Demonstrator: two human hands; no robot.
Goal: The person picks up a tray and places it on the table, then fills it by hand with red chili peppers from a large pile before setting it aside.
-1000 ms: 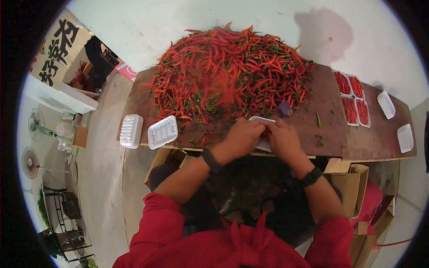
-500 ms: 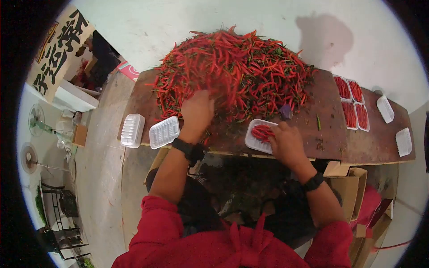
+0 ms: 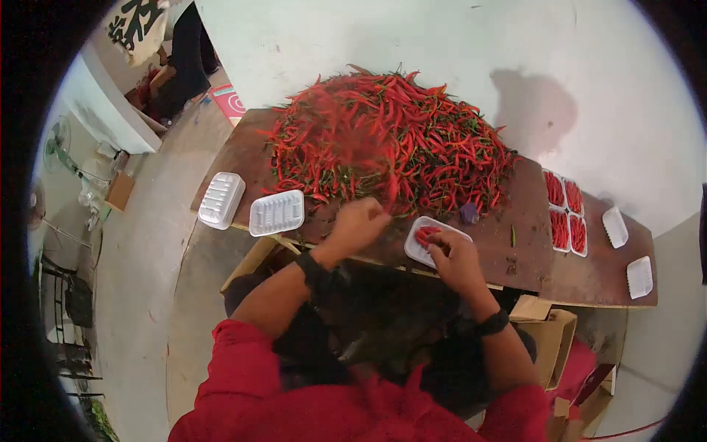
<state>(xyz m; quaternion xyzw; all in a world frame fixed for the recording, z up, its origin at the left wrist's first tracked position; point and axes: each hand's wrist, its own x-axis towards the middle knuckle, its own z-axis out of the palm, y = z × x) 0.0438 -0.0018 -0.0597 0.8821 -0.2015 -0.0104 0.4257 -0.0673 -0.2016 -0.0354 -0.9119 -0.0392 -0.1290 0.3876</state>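
A large heap of red chili peppers (image 3: 398, 132) with green stems covers the middle of the brown table. At its front edge, my left hand (image 3: 359, 225) has its fingers curled together, and whatever they may hold is hard to make out. My right hand (image 3: 456, 258) reaches over a white plastic tray (image 3: 417, 253) at the table's front edge. Its fingers close on a small bunch of red chili peppers (image 3: 425, 235) lying in that tray, partly hidden by the hand.
Left on the table are a stack of upturned white trays (image 3: 221, 200) and another white tray (image 3: 277, 213). To the right stand several chili-filled trays (image 3: 559, 230) and two white trays (image 3: 639, 278). A purple object (image 3: 469, 214) and a green chili (image 3: 513, 236) lie nearer. Cardboard boxes (image 3: 552, 346) sit below.
My left hand has drawn back from the heap toward the tray, moving right and down. My right hand stays at the tray's chilies. The camera view has shifted slightly.
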